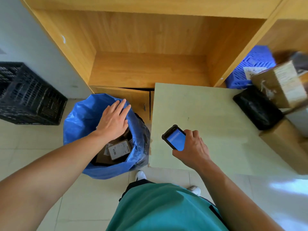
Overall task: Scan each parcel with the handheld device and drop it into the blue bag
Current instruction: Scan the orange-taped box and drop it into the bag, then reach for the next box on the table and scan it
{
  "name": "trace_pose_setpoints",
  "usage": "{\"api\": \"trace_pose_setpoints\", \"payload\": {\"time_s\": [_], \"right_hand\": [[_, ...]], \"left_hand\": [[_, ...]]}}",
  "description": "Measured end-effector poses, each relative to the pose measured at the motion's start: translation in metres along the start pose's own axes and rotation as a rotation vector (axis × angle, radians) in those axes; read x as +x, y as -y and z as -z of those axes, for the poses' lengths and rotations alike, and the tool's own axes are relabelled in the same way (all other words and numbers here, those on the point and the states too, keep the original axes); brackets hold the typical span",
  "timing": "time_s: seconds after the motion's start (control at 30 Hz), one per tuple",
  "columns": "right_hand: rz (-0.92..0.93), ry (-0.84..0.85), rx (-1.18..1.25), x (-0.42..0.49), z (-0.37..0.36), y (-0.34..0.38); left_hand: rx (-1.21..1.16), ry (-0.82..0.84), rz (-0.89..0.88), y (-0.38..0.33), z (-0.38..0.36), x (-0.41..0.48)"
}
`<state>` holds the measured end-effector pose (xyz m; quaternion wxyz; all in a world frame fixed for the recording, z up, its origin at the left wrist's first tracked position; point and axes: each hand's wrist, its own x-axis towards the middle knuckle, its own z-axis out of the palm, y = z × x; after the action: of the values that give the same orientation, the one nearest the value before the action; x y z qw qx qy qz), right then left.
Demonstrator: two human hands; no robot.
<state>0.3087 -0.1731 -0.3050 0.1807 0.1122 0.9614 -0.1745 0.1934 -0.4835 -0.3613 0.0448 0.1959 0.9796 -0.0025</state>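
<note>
1. A black crate (28,94) sits on the floor at far left, by the wall.
2. The blue bag (78,120) stands open on the floor, just left of the bench and in front of the wooden shelf unit (150,47).
3. The left hand (115,119) is spread flat, palm down, over the bag's mouth. Its fingers are straight, point toward the far rim, and hold nothing. I cannot tell whether it touches the rim.
4. Brown parcels (116,150) lie inside the bag, the top one with a white barcode label facing up.
5. The right hand (191,147) grips the device (175,139) above the near-left part of the pale bench (216,105). The screen is lit blue and faces up.
6. A blue crate (250,64) stands in the shelf unit's right bay.
7. A black parcel (256,107) lies at the bench's right edge.
8. A blurred cardboard box (280,84) with a pale label is just right of the black parcel, and a plain brown box (286,144) sits nearer the person.
</note>
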Motion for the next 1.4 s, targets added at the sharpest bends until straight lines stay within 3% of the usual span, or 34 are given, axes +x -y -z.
{"api": "trace_pose_setpoints", "payload": {"time_s": [0.2, 0.47, 0.7, 0.83, 1.03, 1.3, 1.4], "right_hand": [[-0.105, -0.043, 0.080, -0.017, 0.029, -0.098], [-0.309, -0.114, 0.169, -0.054, 0.069, -0.261], [-0.515, -0.183, 0.244, -0.093, 0.083, -0.364], [-0.613, -0.213, 0.294, -0.116, 0.081, -0.396], [-0.737, -0.275, 0.337, -0.140, 0.085, -0.427], [-0.814, -0.301, 0.413, -0.155, 0.081, -0.433], [-0.850, -0.307, 0.419, -0.162, 0.077, -0.433]], "left_hand": [[0.026, 0.021, -0.106, -0.105, 0.010, 0.048], [0.008, -0.003, -0.359, -0.312, 0.018, 0.133], [-0.004, 0.040, -0.575, -0.472, 0.014, 0.172], [-0.054, 0.003, -0.739, -0.545, 0.027, 0.188], [0.009, -0.229, -1.139, -0.644, 0.071, 0.207], [0.116, -0.492, -1.677, -0.751, 0.105, 0.159], [0.192, -0.547, -1.769, -0.779, 0.104, 0.142]]}}
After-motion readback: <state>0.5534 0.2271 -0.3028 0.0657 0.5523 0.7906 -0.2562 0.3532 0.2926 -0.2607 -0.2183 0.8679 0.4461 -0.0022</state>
